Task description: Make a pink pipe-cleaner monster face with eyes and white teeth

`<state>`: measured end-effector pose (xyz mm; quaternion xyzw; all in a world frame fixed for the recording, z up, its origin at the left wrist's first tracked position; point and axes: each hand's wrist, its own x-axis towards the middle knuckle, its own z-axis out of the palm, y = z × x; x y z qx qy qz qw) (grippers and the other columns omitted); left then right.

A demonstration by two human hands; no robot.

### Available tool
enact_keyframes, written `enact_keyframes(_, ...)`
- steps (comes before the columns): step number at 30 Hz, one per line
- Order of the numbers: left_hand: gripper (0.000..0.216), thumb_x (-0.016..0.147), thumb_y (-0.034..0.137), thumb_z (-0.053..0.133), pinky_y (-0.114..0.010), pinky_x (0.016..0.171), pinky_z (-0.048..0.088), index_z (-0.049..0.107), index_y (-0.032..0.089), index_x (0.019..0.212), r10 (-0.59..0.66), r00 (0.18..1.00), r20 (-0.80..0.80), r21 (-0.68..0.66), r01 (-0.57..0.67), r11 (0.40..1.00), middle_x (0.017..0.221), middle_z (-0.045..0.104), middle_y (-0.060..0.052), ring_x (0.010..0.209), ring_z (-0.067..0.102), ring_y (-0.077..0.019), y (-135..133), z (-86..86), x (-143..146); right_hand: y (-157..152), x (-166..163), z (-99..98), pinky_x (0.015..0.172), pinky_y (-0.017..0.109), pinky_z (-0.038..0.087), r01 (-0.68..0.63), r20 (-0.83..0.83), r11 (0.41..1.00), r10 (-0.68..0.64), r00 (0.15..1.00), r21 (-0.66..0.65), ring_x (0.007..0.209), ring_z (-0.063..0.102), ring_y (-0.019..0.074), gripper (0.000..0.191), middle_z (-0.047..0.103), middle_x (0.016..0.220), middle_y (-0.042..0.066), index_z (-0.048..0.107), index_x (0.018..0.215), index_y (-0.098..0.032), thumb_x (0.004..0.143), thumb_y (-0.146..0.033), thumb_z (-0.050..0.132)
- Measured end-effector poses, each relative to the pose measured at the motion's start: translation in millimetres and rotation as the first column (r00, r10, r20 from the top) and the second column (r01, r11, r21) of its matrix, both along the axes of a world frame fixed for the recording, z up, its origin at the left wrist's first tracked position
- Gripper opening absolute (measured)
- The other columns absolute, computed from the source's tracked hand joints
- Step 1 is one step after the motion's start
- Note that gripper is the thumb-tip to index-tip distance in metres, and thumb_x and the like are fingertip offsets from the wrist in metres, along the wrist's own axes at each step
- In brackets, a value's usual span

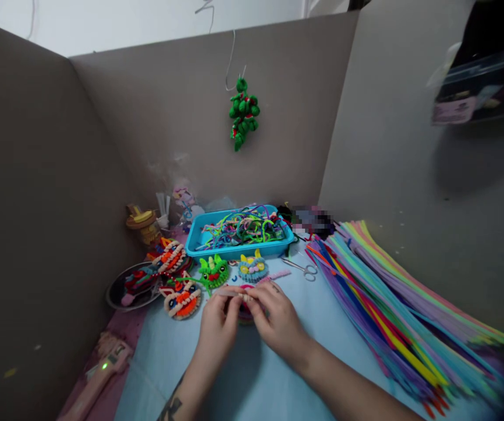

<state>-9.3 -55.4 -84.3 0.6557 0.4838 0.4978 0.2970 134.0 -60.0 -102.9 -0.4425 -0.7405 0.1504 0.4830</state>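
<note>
My left hand and my right hand meet over the pale blue table cover. Both pinch a small pink and red pipe-cleaner piece between their fingertips; most of it is hidden by the fingers. Just beyond them lie a green pipe-cleaner creature and a blue and yellow one. An orange and cream striped figure sits to the left of my left hand.
A blue tray of tangled pipe cleaners stands behind. Small scissors lie right of it. A big fan of coloured pipe cleaners covers the right side. A dark plate with figures and a pink glue gun are at left. Cardboard walls surround; a green figure hangs.
</note>
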Motion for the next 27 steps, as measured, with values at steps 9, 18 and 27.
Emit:
enact_keyframes(9, 0.018, 0.082, 0.03, 0.057, -0.028, 0.07, 0.049, 0.065, 0.015, 0.088, -0.081, 0.995, -0.065, -0.116, 0.073, 0.991, 0.092, 0.068, -0.008, 0.078, 0.063, -0.0184, 0.7, 1.2, -1.5, 2.9, 2.4, 2.1, 0.073, 0.031, 0.042, 0.066, -0.102, 0.997, -0.07, 0.992, -0.042, 0.082, 0.054, 0.0194, 0.015, 0.06, 0.08, 0.004, 0.058, 0.079, -0.019, 0.087, -0.015, 0.047)
enact_keyframes(18, 0.019, 0.082, 0.031, 0.056, -0.026, 0.065, 0.046, 0.066, 0.015, 0.08, -0.068, 0.997, -0.047, -0.167, 0.059, 0.984, 0.076, 0.068, -0.005, 0.069, 0.059, -0.0168, 1.1, 2.7, -1.5, 6.1, 3.6, 0.4, 0.071, 0.029, 0.042, 0.133, -0.138, 0.986, -0.145, 0.98, -0.096, 0.08, 0.056, 0.0191, 0.012, 0.059, 0.079, 0.004, 0.06, 0.076, -0.019, 0.084, -0.015, 0.052)
enact_keyframes(27, 0.02, 0.077, 0.033, 0.062, -0.027, 0.066, 0.048, 0.066, 0.013, 0.078, -0.052, 0.991, 0.126, -0.225, 0.08, 0.971, 0.075, 0.069, -0.005, 0.07, 0.061, -0.0172, 2.1, 1.3, 0.6, 4.9, 1.6, -3.2, 0.071, 0.03, 0.041, 0.156, -0.104, 0.985, -0.163, 0.981, -0.076, 0.08, 0.054, 0.0199, 0.009, 0.058, 0.08, 0.004, 0.057, 0.077, -0.02, 0.081, -0.012, 0.055)
